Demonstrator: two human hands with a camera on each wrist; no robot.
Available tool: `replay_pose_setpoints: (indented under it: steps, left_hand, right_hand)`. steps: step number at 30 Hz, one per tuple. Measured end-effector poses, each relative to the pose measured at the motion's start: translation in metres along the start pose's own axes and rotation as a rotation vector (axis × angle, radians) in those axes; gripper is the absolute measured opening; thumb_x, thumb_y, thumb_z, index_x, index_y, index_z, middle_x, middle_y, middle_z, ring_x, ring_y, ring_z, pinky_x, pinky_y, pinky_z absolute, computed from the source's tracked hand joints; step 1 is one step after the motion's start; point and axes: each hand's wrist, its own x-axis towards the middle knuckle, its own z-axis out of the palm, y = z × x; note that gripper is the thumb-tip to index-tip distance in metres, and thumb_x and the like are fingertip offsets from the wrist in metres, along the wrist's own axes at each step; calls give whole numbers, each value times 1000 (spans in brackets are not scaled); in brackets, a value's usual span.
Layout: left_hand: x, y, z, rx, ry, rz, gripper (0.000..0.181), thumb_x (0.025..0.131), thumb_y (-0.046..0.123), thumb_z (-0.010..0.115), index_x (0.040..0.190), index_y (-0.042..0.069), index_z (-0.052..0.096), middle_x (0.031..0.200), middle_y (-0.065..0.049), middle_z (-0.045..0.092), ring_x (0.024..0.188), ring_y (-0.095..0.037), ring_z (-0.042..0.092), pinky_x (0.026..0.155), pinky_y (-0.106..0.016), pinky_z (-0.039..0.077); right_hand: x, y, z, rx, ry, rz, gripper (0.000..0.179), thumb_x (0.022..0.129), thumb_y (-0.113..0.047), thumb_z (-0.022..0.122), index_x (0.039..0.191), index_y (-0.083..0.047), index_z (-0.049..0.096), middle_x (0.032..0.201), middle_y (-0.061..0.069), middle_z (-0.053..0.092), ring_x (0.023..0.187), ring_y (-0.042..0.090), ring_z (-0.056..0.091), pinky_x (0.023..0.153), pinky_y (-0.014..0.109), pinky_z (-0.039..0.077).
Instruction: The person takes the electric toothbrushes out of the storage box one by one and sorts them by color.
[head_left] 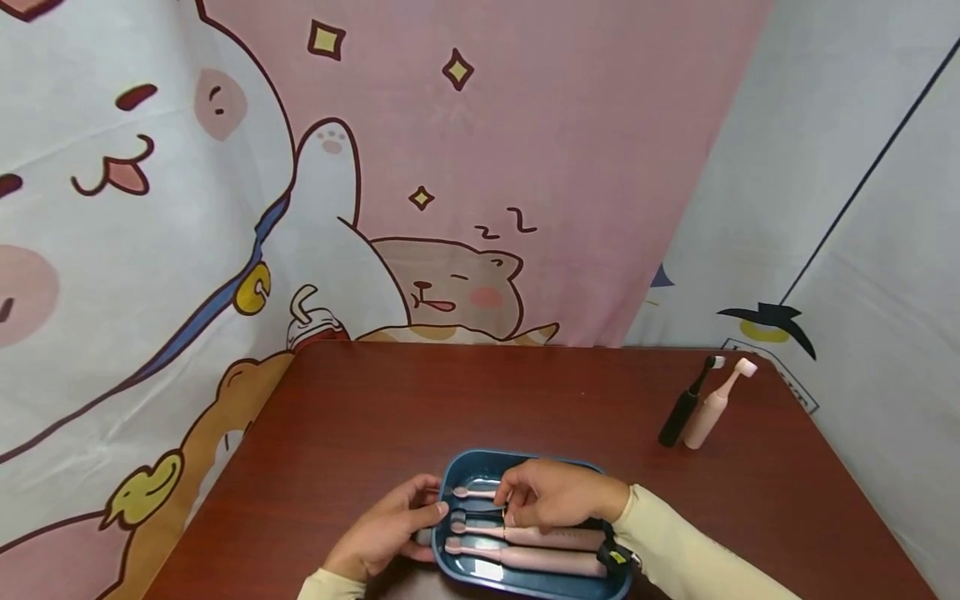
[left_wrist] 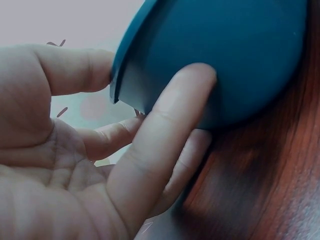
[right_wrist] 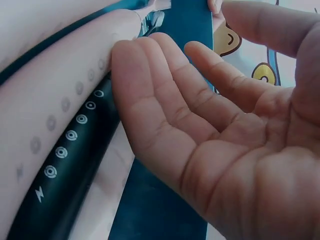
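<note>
A blue tray (head_left: 491, 467) holds several electric toothbrushes lying side by side. My left hand (head_left: 393, 527) grips its left end, thumb over the rim and fingers against the outer wall. Over the tray is my right hand (head_left: 558, 492), with its fingertips at the toothbrush necks. In the right wrist view those fingertips rest by a pink toothbrush (right_wrist: 75, 65) and a black toothbrush (right_wrist: 65, 160), while the thumb stands apart. Nearest me in the tray lies another pink toothbrush (head_left: 555, 560). The right hand partly hides the pink toothbrush at the back (head_left: 474, 493).
A black toothbrush (head_left: 679, 417) and a pink toothbrush (head_left: 707, 421) lie together on the right of the brown table (head_left: 375, 400). Behind the table hangs a cartoon-printed cloth (head_left: 585, 167). A dark strap (head_left: 617, 557) is on my right wrist.
</note>
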Motion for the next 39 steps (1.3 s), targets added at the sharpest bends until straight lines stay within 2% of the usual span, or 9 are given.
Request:
replay_pose_setpoints:
  steps: [4,9,15,22,30,39]
  left_hand:
    - [-1,2,1,2,0,2,48,98,20,61,137,-1,43,122,-21,55,90,-25,66,63,-45,61]
    - [-1,3,1,2,-1,0,48,98,20,61,137,-1,43,120,-21,55,89,-25,66,63,-45,61]
    - [-1,3,1,2,-5,3,48,98,20,61,137,-2,42,122,-22,54,88,-25,66,62,-44,61]
    - [-1,3,0,1,-5,2,47,98,19,60,137,-1,42,123,-23,53,89,-26,66,62,-44,61]
    - [-2,2,0,-5,-11,8,48,98,19,60,137,-2,42,122,-23,54,89,-25,66,62,-44,61]
    - [-2,3,1,-11,-12,5,49,98,19,60,138,-3,41,123,-24,52,90,-26,65,64,-44,61]
  right_hand:
    - [0,-1,0,-44,17,-6,24,93,-19,69,111,-3,65,89,6,72,64,13,64,56,26,55]
    - [-1,-5,-1,-140,34,-2,25,91,-24,71,110,-8,67,85,-7,71,74,2,65,68,20,53]
    - [-4,-12,-2,-250,5,14,28,91,-30,71,113,-13,69,87,-14,71,79,-1,65,72,19,53]
    - [-6,-16,-2,-286,-73,-5,30,94,-31,66,118,-12,68,94,-15,71,86,-3,65,74,18,53]
    - [-4,-18,2,-399,-91,-9,28,93,-34,67,115,-16,69,96,-17,71,87,-6,64,74,15,53]
    - [-2,-20,10,-530,-99,-40,19,90,-29,70,105,-16,71,89,-18,69,80,-11,60,70,9,49]
